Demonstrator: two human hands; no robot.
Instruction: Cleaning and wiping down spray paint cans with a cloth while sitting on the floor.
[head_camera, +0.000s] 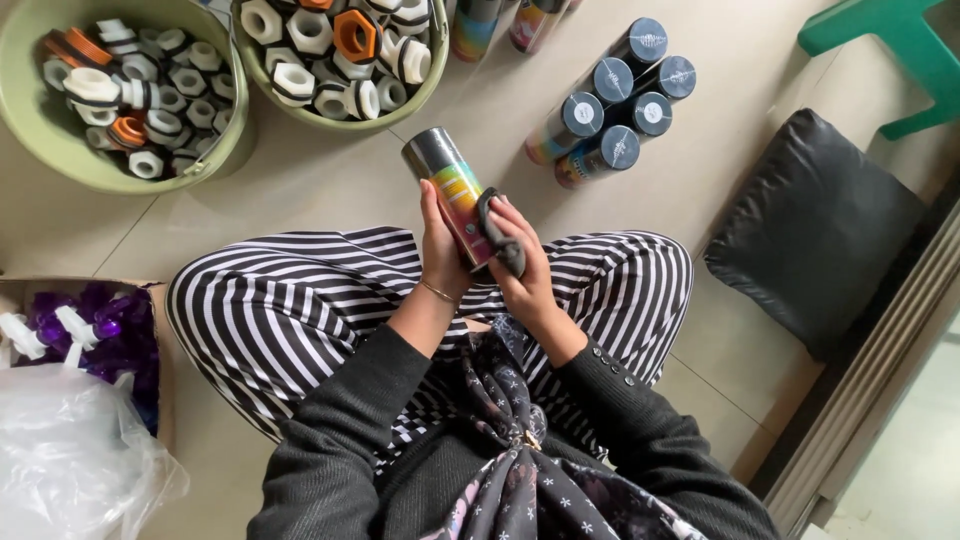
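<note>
tiled floor (300, 190) lies under a rigid, slick, light-looking spray can (452, 193) held above the lap, left hand (442, 245) wrapped round its lower body, right hand (525, 262) pressing a dark cloth (500, 238) against it.

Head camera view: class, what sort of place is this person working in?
Probably a small workshop floor for packing spray cans: green tubs full of plastic caps, a cluster of capped cans on the tiles, and one spray can held in both hands.
</note>
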